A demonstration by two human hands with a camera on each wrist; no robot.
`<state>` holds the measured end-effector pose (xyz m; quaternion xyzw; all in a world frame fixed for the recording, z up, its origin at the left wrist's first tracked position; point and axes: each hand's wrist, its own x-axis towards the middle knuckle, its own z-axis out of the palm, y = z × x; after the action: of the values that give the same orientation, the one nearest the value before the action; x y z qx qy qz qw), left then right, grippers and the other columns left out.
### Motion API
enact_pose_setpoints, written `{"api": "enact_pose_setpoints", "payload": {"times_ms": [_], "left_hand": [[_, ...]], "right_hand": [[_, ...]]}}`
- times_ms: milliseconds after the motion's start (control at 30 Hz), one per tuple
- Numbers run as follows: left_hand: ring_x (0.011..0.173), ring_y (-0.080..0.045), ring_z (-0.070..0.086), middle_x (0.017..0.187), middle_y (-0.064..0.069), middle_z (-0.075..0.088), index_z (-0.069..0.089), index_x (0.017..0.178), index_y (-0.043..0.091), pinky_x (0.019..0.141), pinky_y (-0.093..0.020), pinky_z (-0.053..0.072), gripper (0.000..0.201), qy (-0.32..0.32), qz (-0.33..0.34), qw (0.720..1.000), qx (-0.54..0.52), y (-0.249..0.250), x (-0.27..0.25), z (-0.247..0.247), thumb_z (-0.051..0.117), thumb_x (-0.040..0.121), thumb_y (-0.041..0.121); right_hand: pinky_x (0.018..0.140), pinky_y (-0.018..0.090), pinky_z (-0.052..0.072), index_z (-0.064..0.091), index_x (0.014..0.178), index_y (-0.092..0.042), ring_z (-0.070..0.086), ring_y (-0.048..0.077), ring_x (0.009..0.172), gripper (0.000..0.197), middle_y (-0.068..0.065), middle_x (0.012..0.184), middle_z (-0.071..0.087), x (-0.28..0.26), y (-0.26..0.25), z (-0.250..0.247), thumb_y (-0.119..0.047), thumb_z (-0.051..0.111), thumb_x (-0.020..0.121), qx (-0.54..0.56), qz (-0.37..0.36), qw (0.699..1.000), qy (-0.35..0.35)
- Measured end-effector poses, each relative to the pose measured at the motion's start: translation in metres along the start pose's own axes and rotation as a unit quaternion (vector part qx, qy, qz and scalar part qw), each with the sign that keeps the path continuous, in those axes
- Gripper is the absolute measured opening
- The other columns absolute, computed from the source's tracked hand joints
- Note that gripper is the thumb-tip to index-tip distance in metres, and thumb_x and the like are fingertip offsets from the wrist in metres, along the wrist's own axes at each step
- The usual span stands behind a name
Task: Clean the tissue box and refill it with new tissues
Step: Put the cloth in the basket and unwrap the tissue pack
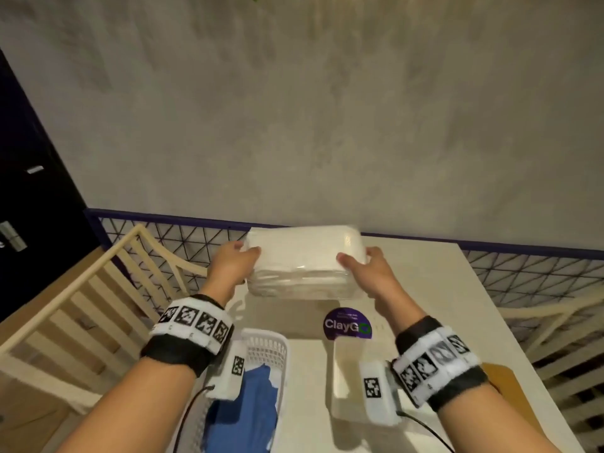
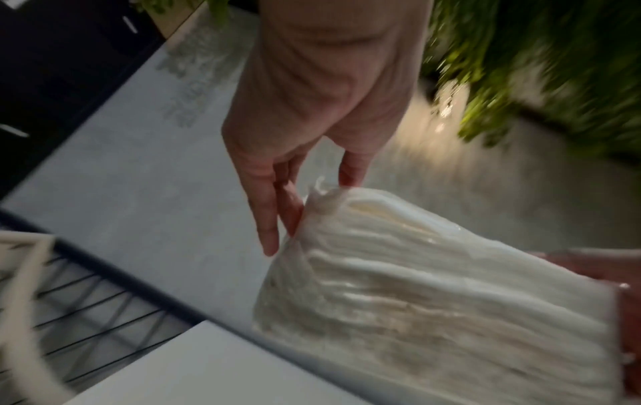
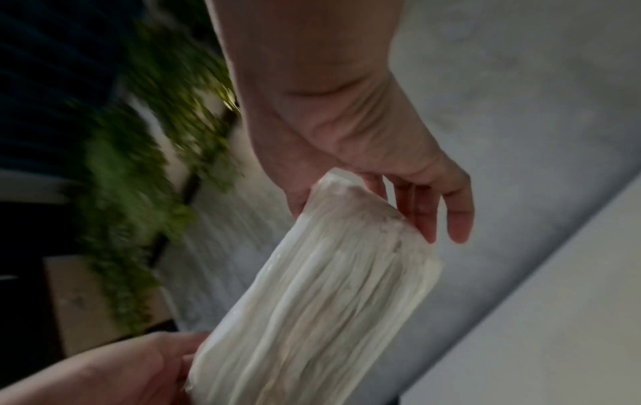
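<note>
A pack of white tissues (image 1: pixel 304 259) in clear plastic wrap hangs in the air over the far part of the white table (image 1: pixel 425 289). My left hand (image 1: pixel 240 256) grips its left end, thumb on top. My right hand (image 1: pixel 362 261) grips its right end the same way. In the left wrist view my fingers (image 2: pixel 270 219) lie along the pack's crimped end (image 2: pixel 326 200). The right wrist view shows the tissue pack (image 3: pixel 329 301) clamped between thumb and fingers (image 3: pixel 430 213). A white open-topped box (image 1: pixel 343 364) stands on the table below, partly hidden by my right wrist.
A white slatted basket (image 1: pixel 271 344) holding a blue cloth (image 1: pixel 251 407) sits at the table's near left. A purple round sticker (image 1: pixel 348 323) marks the table's middle. Cream chairs (image 1: pixel 98 289) stand left and right. A wire mesh railing (image 1: pixel 183 237) and a grey wall lie beyond.
</note>
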<state>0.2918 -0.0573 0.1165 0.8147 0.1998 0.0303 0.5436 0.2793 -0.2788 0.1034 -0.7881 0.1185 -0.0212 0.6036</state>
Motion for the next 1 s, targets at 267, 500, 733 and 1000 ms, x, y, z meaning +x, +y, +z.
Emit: {"api": "enact_pose_setpoints", "payload": {"times_ms": [267, 500, 733, 1000], "left_hand": [[0.095, -0.016, 0.060, 0.105, 0.006, 0.060, 0.049, 0.126, 0.026, 0.079, -0.027, 0.053, 0.041, -0.073, 0.159, 0.984, -0.025, -0.025, -0.186, 0.020, 0.062, 0.087, 0.017], [0.096, -0.018, 0.060, 0.108, -0.003, 0.063, 0.055, 0.127, 0.012, 0.083, -0.031, 0.049, 0.044, -0.128, 0.106, 0.981, 0.095, -0.149, -0.235, 0.087, 0.066, 0.085, 0.020], [0.114, -0.025, 0.053, 0.109, -0.002, 0.048, 0.044, 0.136, 0.011, 0.098, -0.031, 0.042, 0.050, -0.187, 0.039, 0.974, 0.118, -0.194, -0.238, 0.112, 0.061, 0.089, 0.011], [0.111, -0.023, 0.052, 0.113, -0.005, 0.046, 0.042, 0.138, 0.015, 0.100, -0.034, 0.043, 0.053, -0.183, 0.022, 0.978, 0.099, -0.204, -0.232, 0.118, 0.061, 0.089, 0.013]], "right_hand": [[0.059, 0.015, 0.043, 0.035, 0.117, -0.027, 0.055, 0.005, 0.088, 0.043, -0.011, 0.100, 0.051, -0.167, 0.042, -0.125, -0.028, 0.064, 0.086, -0.016, -0.038, 0.999, 0.009], [0.064, 0.013, 0.041, 0.036, 0.123, -0.020, 0.053, 0.018, 0.102, 0.048, 0.002, 0.117, 0.050, -0.222, 0.170, -0.145, -0.024, 0.066, 0.085, -0.042, 0.103, 0.994, -0.014], [0.074, 0.024, 0.042, 0.038, 0.124, -0.014, 0.053, 0.019, 0.093, 0.049, 0.012, 0.121, 0.057, -0.214, 0.237, -0.132, -0.029, 0.064, 0.086, -0.085, 0.172, 0.981, -0.033], [0.096, 0.032, 0.042, 0.028, 0.138, -0.016, 0.047, 0.021, 0.112, 0.068, 0.006, 0.136, 0.045, -0.205, 0.253, -0.141, -0.039, 0.063, 0.085, -0.124, 0.132, 0.981, -0.067]]}}
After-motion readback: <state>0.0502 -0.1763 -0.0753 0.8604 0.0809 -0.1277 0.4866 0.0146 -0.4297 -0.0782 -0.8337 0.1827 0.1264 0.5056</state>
